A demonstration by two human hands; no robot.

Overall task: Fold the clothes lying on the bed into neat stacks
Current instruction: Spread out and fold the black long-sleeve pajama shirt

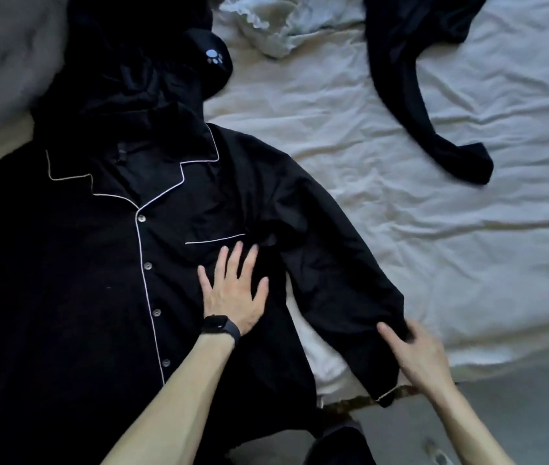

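Head view: a black pyjama shirt (98,263) with white piping lies front-up and buttoned on the bed sheet (434,229), at the near edge. The left hand (233,290), with a dark wristband (221,325), is pressed flat with fingers spread, just below the chest pocket (214,241); pocket contents not discernible. The right hand (414,350) pinches the outstretched sleeve (350,280) near the cuff. Another black garment (417,78) lies well apart, upper right.
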